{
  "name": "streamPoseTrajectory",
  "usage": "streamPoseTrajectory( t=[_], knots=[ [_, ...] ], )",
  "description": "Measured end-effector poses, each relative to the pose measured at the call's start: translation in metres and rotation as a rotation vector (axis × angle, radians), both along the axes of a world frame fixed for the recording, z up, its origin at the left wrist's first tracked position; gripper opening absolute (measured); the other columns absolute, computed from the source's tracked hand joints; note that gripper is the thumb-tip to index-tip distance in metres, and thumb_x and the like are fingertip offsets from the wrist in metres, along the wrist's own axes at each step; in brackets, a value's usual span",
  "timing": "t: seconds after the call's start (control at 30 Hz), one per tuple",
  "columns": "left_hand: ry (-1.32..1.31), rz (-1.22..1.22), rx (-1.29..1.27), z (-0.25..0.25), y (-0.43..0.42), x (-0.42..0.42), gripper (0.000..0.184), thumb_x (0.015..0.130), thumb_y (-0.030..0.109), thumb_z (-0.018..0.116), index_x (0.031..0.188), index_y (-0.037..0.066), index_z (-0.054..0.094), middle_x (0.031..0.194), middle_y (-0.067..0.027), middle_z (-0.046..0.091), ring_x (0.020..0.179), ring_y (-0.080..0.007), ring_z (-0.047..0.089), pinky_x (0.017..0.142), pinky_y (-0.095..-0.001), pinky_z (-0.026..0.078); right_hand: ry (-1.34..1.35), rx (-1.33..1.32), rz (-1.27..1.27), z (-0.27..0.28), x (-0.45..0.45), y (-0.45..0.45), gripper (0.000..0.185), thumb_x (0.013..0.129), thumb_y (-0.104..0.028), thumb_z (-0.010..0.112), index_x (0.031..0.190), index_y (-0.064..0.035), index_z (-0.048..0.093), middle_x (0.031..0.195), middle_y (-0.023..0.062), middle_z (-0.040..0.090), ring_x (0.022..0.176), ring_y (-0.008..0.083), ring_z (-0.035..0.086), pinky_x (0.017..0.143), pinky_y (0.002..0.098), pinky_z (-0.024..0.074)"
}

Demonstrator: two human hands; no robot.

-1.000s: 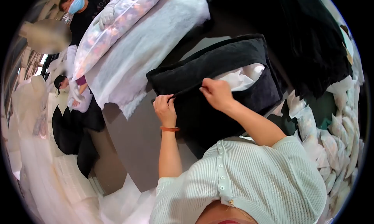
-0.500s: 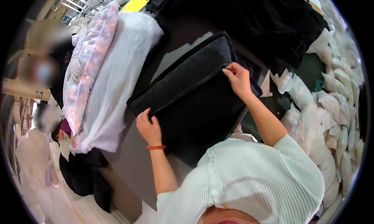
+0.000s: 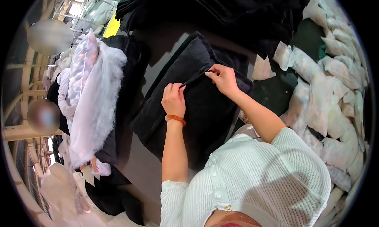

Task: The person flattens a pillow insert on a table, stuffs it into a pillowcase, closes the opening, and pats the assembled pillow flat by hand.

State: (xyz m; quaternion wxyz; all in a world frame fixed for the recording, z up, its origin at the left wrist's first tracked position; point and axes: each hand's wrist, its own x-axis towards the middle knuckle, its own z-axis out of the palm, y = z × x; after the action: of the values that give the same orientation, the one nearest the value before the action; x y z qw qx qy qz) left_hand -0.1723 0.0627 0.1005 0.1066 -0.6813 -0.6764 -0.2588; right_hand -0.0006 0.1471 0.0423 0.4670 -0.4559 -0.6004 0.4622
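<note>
Cover edge (image 3: 195, 80) is pinched by left hand (image 3: 173, 100) and right hand (image 3: 224, 80), brought closer together; white filling is hidden, seemingly enclosed.

A plush black cover (image 3: 205, 108), its long edge pinched up, lies aslant on the grey table (image 3: 136, 168).

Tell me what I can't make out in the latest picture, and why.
All in the head view:
- Inside of the black cover: hidden by its own cloth.
- Cloth under the left hand: hidden by that hand.
- Stitching near the right hand: too small and dark to tell.
- Black cloth pile: cut off by the top edge.
- Co-worker's head: blurred.
- Much of the co-worker's body: hidden behind white padding.
</note>
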Motion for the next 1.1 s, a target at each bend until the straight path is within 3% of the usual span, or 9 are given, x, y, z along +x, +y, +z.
streamPoseTrajectory(
  t=[0.1, 0.23, 0.3, 0.47, 0.6, 0.67, 0.73, 0.87, 1.1],
  knots=[
    [-0.075, 0.033, -0.002, -0.001, -0.002, -0.004, 0.009, 0.087, 0.012, 0.063, 0.088, 0.003, 0.062, 0.082, -0.0111, 0.059, 0.078, -0.031, 0.06, 0.068, -0.038, 0.049, 0.221, -0.209, 0.003, 0.0, -0.004, 0.003, 0.013, 0.081, -0.01, 0.071, 0.076, 0.0011, 0.065, 0.056, 0.0037, 0.059, 0.051, 0.008, 0.055, 0.05, 0.025, 0.0406],
    [-0.122, 0.059, 0.022, -0.006, -0.003, -0.003, 0.01, 0.087, 0.013, 0.064, 0.086, 0.004, 0.061, 0.081, -0.0112, 0.058, 0.078, -0.0311, 0.06, 0.067, -0.0388, 0.048, 0.247, -0.222, 0.063, 0.006, 0.002, 0.003, 0.015, 0.082, -0.01, 0.07, 0.076, 0.0013, 0.064, 0.056, 0.0038, 0.058, 0.05, 0.008, 0.054, 0.05, 0.025, 0.0405],
    [0.048, 0.079, -0.07, 0.001, 0.004, 0.005, 0.011, 0.088, 0.015, 0.064, 0.084, 0.005, 0.06, 0.08, -0.0113, 0.057, 0.077, -0.0311, 0.059, 0.067, -0.0395, 0.048, 0.263, -0.184, 0.081, -0.001, -0.002, -0.003, 0.015, 0.083, -0.01, 0.07, 0.076, 0.0014, 0.063, 0.057, 0.0039, 0.059, 0.051, 0.008, 0.055, 0.05, 0.0251, 0.0409],
    [0.06, -0.245, -0.02, 0.007, 0.055, 0.04, 0.009, 0.08, 0.012, 0.069, 0.085, 0.008, 0.062, 0.091, -0.007, 0.06, 0.086, -0.0285, 0.06, 0.067, -0.0378, 0.05, 0.242, -0.119, 0.05, -0.006, -0.001, -0.011, 0.013, 0.085, -0.01, 0.068, 0.082, 0.002, 0.064, 0.058, 0.0062, 0.059, 0.051, 0.0084, 0.056, 0.049, 0.0253, 0.0417],
    [0.032, -0.316, -0.219, 0.008, 0.072, 0.028, 0.01, 0.081, 0.011, 0.067, 0.089, 0.006, 0.066, 0.084, -0.0105, 0.059, 0.082, -0.0301, 0.061, 0.069, -0.0373, 0.05, 0.221, -0.083, 0.039, -0.003, 0.003, -0.008, 0.012, 0.085, -0.009, 0.067, 0.085, 0.0023, 0.065, 0.058, 0.0065, 0.059, 0.05, 0.0089, 0.055, 0.049, 0.0254, 0.0411],
    [-0.068, -0.265, -0.209, 0.006, 0.076, 0.023, 0.009, 0.085, 0.012, 0.065, 0.089, 0.004, 0.065, 0.076, -0.0114, 0.058, 0.076, -0.029, 0.061, 0.068, -0.0361, 0.049, 0.265, -0.172, 0.128, -0.003, 0.002, -0.009, 0.012, 0.085, -0.009, 0.066, 0.085, 0.0026, 0.065, 0.057, 0.0067, 0.059, 0.049, 0.0098, 0.056, 0.048, 0.0256, 0.0408],
    [-0.425, -0.086, -0.363, 0.001, 0.079, 0.017, 0.007, 0.087, 0.012, 0.061, 0.085, 0.005, 0.064, 0.082, -0.0118, 0.061, 0.077, -0.0313, 0.06, 0.069, -0.0391, 0.048, 0.24, -0.182, 0.138, 0.002, 0.006, -0.008, 0.013, 0.085, -0.01, 0.066, 0.086, 0.0027, 0.066, 0.056, 0.0067, 0.059, 0.049, 0.0104, 0.056, 0.048, 0.0266, 0.0411],
    [-0.349, -0.033, -0.346, 0.006, 0.075, 0.036, 0.007, 0.09, 0.009, 0.057, 0.089, 0.008, 0.064, 0.083, -0.0127, 0.061, 0.075, -0.0326, 0.06, 0.067, -0.0396, 0.047, 0.204, -0.234, 0.199, 0.005, 0.017, 0.007, 0.013, 0.085, -0.011, 0.065, 0.087, 0.0024, 0.067, 0.056, 0.0073, 0.06, 0.049, 0.0115, 0.057, 0.049, 0.0271, 0.0426],
    [-0.195, -0.193, -0.188, 0.001, 0.072, 0.035, 0.018, 0.085, -0.003, 0.057, 0.092, 0.008, 0.068, 0.073, -0.0103, 0.051, 0.064, -0.0275, 0.055, 0.058, -0.0341, 0.044, 0.195, -0.235, 0.133, -0.002, 0.014, 0.026, 0.012, 0.084, -0.011, 0.065, 0.085, 0.0009, 0.069, 0.059, 0.0091, 0.062, 0.053, 0.0149, 0.061, 0.054, 0.0283, 0.0458]
  ],
)
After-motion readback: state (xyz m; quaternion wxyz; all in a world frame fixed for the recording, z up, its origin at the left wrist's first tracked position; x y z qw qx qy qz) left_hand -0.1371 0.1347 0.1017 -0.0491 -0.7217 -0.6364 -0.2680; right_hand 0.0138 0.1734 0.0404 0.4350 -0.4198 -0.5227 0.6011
